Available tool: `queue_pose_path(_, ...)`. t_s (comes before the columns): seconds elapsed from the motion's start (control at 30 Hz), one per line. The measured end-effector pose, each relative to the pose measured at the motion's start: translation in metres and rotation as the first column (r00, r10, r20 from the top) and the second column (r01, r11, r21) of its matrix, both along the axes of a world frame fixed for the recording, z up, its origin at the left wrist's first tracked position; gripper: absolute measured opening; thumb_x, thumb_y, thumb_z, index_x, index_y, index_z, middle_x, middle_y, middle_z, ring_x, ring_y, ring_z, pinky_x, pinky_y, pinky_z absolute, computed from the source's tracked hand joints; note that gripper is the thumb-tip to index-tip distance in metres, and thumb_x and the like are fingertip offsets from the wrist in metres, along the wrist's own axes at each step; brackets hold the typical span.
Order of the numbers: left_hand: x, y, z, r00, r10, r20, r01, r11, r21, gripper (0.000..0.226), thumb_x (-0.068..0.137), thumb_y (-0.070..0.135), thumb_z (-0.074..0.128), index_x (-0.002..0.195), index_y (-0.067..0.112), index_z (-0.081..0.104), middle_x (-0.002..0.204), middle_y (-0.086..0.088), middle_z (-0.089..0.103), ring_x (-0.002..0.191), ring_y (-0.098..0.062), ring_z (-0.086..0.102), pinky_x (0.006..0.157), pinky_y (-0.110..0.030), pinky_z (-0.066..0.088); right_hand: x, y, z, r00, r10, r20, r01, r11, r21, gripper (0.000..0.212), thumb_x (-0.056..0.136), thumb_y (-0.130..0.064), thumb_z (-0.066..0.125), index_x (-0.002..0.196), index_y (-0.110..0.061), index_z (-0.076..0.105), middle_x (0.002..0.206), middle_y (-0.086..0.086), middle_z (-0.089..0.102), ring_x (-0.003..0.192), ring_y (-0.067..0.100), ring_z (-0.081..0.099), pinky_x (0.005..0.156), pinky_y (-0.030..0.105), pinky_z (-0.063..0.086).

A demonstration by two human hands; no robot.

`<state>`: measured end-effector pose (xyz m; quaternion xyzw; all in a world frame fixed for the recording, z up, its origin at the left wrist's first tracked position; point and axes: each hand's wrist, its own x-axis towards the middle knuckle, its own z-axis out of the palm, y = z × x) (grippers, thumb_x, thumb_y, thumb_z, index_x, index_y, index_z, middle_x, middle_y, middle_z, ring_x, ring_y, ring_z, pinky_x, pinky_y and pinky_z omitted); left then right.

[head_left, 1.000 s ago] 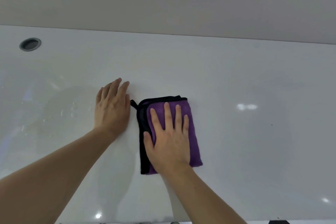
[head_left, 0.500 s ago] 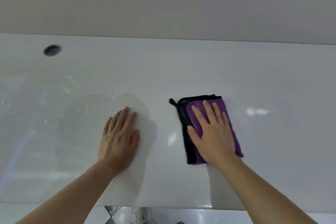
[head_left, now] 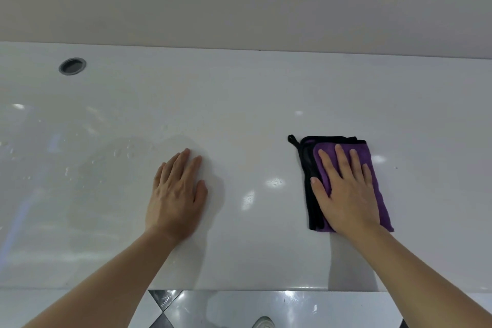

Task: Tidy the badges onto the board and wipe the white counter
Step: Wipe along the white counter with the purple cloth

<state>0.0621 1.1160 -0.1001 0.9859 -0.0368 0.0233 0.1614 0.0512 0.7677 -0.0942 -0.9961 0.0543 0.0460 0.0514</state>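
Note:
The glossy white counter (head_left: pixel 266 104) fills the view. A folded purple cloth with black edging (head_left: pixel 307 160) lies on it at the right, a small black loop at its top left corner. My right hand (head_left: pixel 346 192) presses flat on the cloth with fingers spread, covering most of it. To the left, my left hand (head_left: pixel 177 194) rests flat on the bare counter, fingers together, holding nothing. A faint wet patch with droplets (head_left: pixel 119 162) spreads left of my left hand. No badges or board are in view.
A round grey grommet hole (head_left: pixel 72 66) sits in the counter at the back left. A plain wall (head_left: pixel 239 0) rises behind the counter. Below the counter's front edge are shiny floor tiles (head_left: pixel 239 309) and the tip of a white shoe (head_left: pixel 263 322).
My right hand has slid the cloth to the right across the counter, away from my left hand. My left hand has drawn slightly nearer the front edge. The view has shifted back.

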Motion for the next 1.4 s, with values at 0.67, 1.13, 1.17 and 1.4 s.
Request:
queue_pose_path(0.67, 0.000, -0.001, -0.006, 0.998, 0.042, 0.052, -0.035, 0.990, -0.133, 0.057, 0.099, 0.031, 0.023, 0.146, 0.013, 0.049, 0.159, -0.007, 0.039, 0.149, -0.022, 0.027, 0.125, -0.044, 0.018, -0.057, 0.181, 0.000, 0.996, 0.080, -0.026, -0.078, 0.996, 0.051, 0.071, 0.099, -0.061, 0.020, 0.164, -0.034, 0.013, 0.173, 0.012, 0.001, 0.158, 0.041, -0.007, 0.126, 0.060, 0.002)
queue_pose_path(1.13, -0.005, 0.000, 0.000, 0.999, 0.040, 0.023, -0.036, 0.987, -0.156, 0.052, 0.098, 0.027, 0.031, 0.143, 0.012, 0.053, 0.158, -0.004, 0.041, 0.148, -0.021, 0.028, 0.123, -0.044, 0.023, -0.057, 0.097, -0.004, 0.990, 0.136, -0.022, -0.135, 0.989, 0.054, 0.070, 0.103, -0.065, 0.011, 0.165, -0.035, 0.002, 0.173, 0.006, -0.006, 0.159, 0.031, -0.010, 0.129, 0.050, 0.004)
queue_pose_path(1.17, -0.005, 0.000, 0.000, 0.999, 0.047, 0.020, -0.043, 0.986, -0.160, 0.051, 0.099, 0.026, 0.033, 0.143, 0.012, 0.054, 0.158, -0.004, 0.041, 0.148, -0.021, 0.028, 0.123, -0.043, 0.024, -0.054, 0.093, -0.003, 0.991, 0.130, -0.024, -0.129, 0.990, 0.053, 0.068, 0.103, -0.063, 0.010, 0.165, -0.034, 0.003, 0.173, 0.006, -0.005, 0.159, 0.031, -0.009, 0.129, 0.050, 0.003)
queue_pose_path(1.4, -0.001, 0.003, -0.004, 0.992, 0.120, 0.022, -0.110, 0.958, -0.265, 0.040, 0.099, 0.013, 0.046, 0.137, 0.013, 0.059, 0.153, 0.003, 0.047, 0.145, -0.014, 0.032, 0.121, -0.029, 0.025, -0.025, 0.112, 0.005, 0.989, 0.136, 0.063, -0.144, 0.977, 0.156, 0.053, 0.108, -0.028, 0.042, 0.160, -0.025, 0.034, 0.170, 0.006, 0.022, 0.158, 0.034, 0.015, 0.128, 0.052, 0.014)
